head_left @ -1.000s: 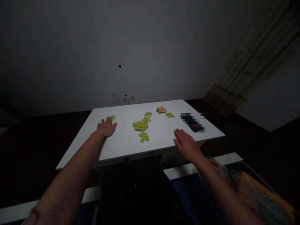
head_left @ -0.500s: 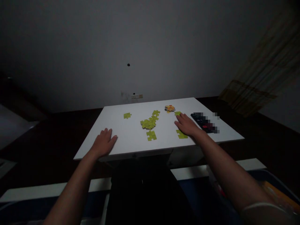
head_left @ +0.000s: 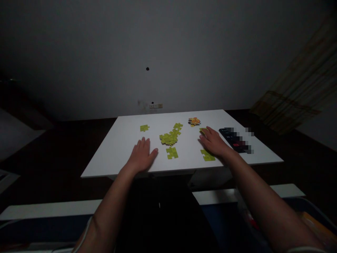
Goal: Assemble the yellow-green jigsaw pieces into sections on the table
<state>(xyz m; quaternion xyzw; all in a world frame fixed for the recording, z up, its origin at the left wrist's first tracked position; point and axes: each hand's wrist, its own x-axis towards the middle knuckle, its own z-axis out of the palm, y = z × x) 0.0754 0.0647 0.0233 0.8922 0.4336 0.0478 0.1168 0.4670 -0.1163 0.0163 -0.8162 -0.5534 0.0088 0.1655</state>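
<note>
My left hand [head_left: 141, 156] lies near the front edge of the white table [head_left: 113, 154], fingers spread and holding nothing. At the right, my right hand [head_left: 214, 142] has its fingers curled on a green jigsaw piece [head_left: 203, 130], which is partly hidden beneath the fingertips. Just below that hand is another green jigsaw piece [head_left: 207, 155], flat on the table. A heap of green jigsaw pieces [head_left: 169, 138] lies between the hands, with a single green jigsaw piece [head_left: 172, 153] in front of it. Farther left sits one more green jigsaw piece [head_left: 144, 128].
A small pile of orange patterned jigsaw pieces [head_left: 194, 121] rests at the back of the table. Right of my right hand is a dark, partly pixelated flat object [head_left: 234, 140]. A wall socket [head_left: 156, 105] and a curtain [head_left: 289, 91] are behind.
My left hand has moved right, toward the heap. The fingers of my right hand have curled more on the green jigsaw piece, which has shifted slightly toward me. The view has moved a little.
</note>
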